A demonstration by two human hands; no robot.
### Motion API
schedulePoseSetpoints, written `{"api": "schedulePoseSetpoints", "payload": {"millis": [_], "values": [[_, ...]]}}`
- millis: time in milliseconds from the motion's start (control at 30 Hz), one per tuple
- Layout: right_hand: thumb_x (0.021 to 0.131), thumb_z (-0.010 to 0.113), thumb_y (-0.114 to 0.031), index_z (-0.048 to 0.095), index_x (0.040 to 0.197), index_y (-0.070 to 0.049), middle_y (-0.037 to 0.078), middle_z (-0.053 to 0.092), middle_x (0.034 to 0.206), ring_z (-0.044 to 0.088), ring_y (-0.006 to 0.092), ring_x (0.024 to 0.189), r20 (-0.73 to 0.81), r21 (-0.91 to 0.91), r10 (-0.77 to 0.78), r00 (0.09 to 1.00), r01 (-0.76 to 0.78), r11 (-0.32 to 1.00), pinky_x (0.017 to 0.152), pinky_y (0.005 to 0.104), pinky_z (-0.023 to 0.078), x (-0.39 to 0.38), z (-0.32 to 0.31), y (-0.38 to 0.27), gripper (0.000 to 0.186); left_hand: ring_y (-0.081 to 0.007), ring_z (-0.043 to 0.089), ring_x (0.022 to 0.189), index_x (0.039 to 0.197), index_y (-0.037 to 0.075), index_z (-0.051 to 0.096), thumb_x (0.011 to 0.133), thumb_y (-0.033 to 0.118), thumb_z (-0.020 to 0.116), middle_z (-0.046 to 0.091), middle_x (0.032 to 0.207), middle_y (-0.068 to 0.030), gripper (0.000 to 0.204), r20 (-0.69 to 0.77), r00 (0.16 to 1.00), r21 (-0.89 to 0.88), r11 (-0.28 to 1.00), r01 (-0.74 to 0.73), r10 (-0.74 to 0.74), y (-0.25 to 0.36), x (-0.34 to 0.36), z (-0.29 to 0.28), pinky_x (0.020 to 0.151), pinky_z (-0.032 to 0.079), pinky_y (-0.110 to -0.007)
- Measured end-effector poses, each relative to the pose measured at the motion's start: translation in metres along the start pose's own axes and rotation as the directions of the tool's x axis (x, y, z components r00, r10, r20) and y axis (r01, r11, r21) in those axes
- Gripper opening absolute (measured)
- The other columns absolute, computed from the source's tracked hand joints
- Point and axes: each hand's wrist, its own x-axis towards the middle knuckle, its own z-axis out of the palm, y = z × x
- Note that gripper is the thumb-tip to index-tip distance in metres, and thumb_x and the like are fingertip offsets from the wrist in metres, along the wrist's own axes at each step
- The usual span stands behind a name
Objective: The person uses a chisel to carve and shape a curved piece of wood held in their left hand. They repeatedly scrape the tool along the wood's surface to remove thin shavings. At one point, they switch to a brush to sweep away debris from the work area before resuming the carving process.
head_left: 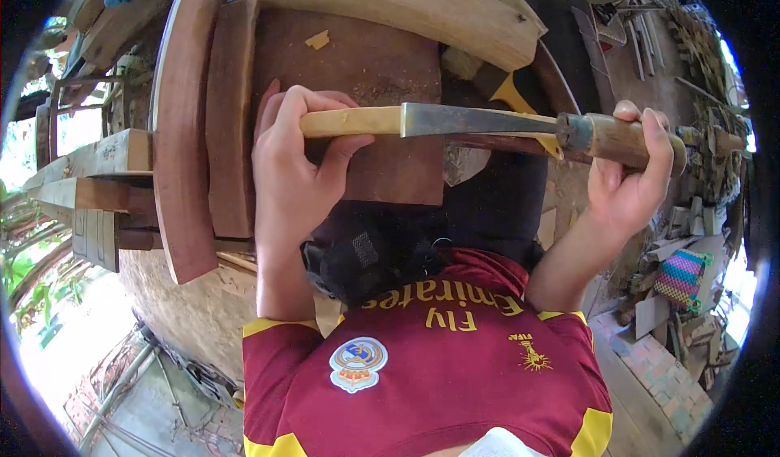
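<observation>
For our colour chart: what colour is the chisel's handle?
The handle is brown, best seen in the head view.

On the maroon shirt (pixel 455 400) stand large yellow lettering (pixel 452 320), a round badge (pixel 358 365) and a small lettered yellow emblem (pixel 534 358).

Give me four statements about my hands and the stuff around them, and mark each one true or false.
1. Your right hand grips the chisel by its wooden handle. True.
2. The chisel's cutting end points toward your left hand. True.
3. Your left hand is empty. False: it holds a pale strip of wood.
4. The multicoloured woven piece lies on your left. False: the woven piece is on your right.
</observation>
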Motion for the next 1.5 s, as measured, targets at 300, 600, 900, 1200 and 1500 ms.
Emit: {"api": "schedulePoseSetpoints", "payload": {"millis": [300, 600, 900, 1200, 1500], "values": [[0.077, 0.064, -0.008, 0.057, 0.115, -0.008, 0.014, 0.066, 0.091, 0.062, 0.0227, 0.079, 0.143, -0.390, -0.186, 0.972, 0.228, 0.892, 0.069, 0.0325, 0.050, -0.007, 0.027, 0.032, 0.039, -0.0285, 0.062, 0.086, 0.086, 0.003, 0.052, 0.073, 0.008, 0.074, 0.067, 0.088, -0.0106, 0.026, -0.016, 1.000, 0.050, 0.999, 0.018, -0.017, 0.003, -0.002, -0.003, 0.095, 0.038, -0.044], [0.079, 0.063, -0.008, 0.059, 0.109, -0.005, 0.015, 0.066, 0.090, 0.058, 0.0190, 0.067, 0.068, -0.075, 0.039, 0.997, -0.034, 0.997, 0.057, 0.0265, 0.045, 0.006, 0.031, 0.021, 0.030, -0.0327, 0.060, 0.084, 0.084, 0.004, 0.053, 0.073, 0.011, 0.075, 0.067, 0.084, -0.0091, 0.026, -0.017, 1.000, -0.002, 1.000, 0.011, -0.011, 0.000, -0.002, 0.002, 0.100, 0.034, -0.051], [0.083, 0.061, -0.009, 0.061, 0.102, -0.003, 0.018, 0.065, 0.089, 0.052, 0.0146, 0.050, 0.148, 0.070, 0.164, 0.975, -0.176, 0.982, 0.042, 0.0194, 0.037, 0.017, 0.022, 0.005, 0.019, -0.0257, 0.061, 0.085, 0.085, 0.001, 0.053, 0.070, 0.003, 0.076, 0.067, 0.090, -0.0121, 0.027, 0.005, 0.998, 0.058, 0.997, -0.058, 0.057, -0.002, -0.001, -0.004, 0.077, 0.046, -0.033], [0.090, 0.054, -0.014, 0.054, 0.089, -0.001, 0.020, 0.059, 0.096, 0.032, 0.0075, 0.036, 0.048, -0.267, -0.167, 0.985, 0.174, 0.948, 0.037, 0.0173, 0.030, -0.002, 0.049, 0.038, 0.013, -0.0306, 0.059, 0.086, 0.085, 0.006, 0.055, 0.070, 0.006, 0.074, 0.066, 0.085, -0.0062, 0.024, 0.004, 1.000, 0.028, 0.999, -0.021, 0.021, -0.001, -0.002, -0.004, 0.102, 0.033, -0.051], [0.086, 0.054, -0.013, 0.057, 0.082, -0.001, 0.019, 0.056, 0.093, 0.041, 0.0125, 0.042, -0.036, 0.198, 0.015, 0.999, -0.008, 0.980, 0.030, 0.0199, 0.032, 0.015, -0.020, -0.022, 0.014, -0.0309, 0.060, 0.086, 0.082, 0.006, 0.055, 0.072, 0.010, 0.073, 0.067, 0.084, -0.0068, 0.021, -0.011, 0.999, 0.001, 0.999, 0.041, -0.041, 0.000, -0.001, -0.002, 0.100, 0.035, -0.048]]}}
